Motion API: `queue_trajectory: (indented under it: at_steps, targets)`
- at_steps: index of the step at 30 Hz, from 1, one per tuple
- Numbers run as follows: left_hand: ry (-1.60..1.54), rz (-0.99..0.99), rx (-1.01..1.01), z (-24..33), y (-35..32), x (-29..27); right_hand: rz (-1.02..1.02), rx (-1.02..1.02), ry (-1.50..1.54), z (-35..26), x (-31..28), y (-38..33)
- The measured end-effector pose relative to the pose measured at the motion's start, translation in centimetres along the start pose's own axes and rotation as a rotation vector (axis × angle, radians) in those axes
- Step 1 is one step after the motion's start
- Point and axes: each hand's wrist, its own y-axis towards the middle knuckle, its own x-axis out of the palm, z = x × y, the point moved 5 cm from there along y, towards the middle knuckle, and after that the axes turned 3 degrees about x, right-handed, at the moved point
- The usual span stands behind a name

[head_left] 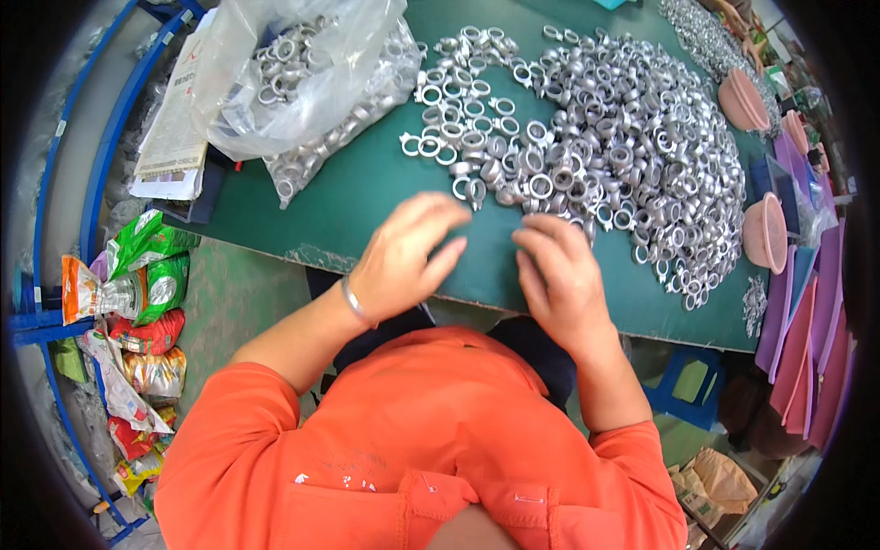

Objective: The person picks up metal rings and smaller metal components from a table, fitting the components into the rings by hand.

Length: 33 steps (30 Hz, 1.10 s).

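Metal rings (605, 137) heaped on table — more in plastic bag (302, 73); hands' grip unclear.

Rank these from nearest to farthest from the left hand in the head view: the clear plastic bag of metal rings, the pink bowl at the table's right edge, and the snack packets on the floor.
From the left hand:
1. Clear plastic bag of metal rings, up and to the left on the green table.
2. Snack packets, on the floor at far left.
3. Pink bowl, at the table's right edge, beyond the right hand.

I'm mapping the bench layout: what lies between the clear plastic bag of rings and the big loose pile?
In the head view, between the bag and the pile, a loose scatter of rings lies on green table.
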Motion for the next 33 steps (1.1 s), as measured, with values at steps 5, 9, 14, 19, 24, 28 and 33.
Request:
queue_trajectory:
  at_steps: [5, 9, 14, 19, 24, 28, 33]
  targets:
    - [0.363, 0.379, -0.122, -6.0, 6.7, -1.3, 0.099, -0.097, -0.13, 0.9, -2.0, 5.6]
    - [0.132, 0.232, -0.389, -7.7, 8.2, 1.3, 0.001, -0.13, -0.04, 3.3, -1.2, 11.6]
    - [0.065, 0.496, -0.36, -8.5, 7.7, 2.0, -0.123, -0.037, -0.213, 11.0, 4.1, 21.3]
    - [0.084, 0.461, -0.452, -9.4, 8.6, 1.9, -0.293, 0.491, -0.327, 13.2, 8.2, 26.7]
    - [0.096, 0.484, -0.459, -9.8, 8.9, 1.3, -0.445, 0.265, -0.24, 12.8, 9.3, 25.7]
    - [0.044, 0.504, -0.395, -9.1, 9.2, 0.8, -0.651, 0.276, 0.309, 14.5, 8.2, 23.0]
    - [-0.17, 0.433, -0.32, -7.8, 8.9, 0.5, -0.735, -0.12, 0.438, 10.6, 5.1, 19.7]
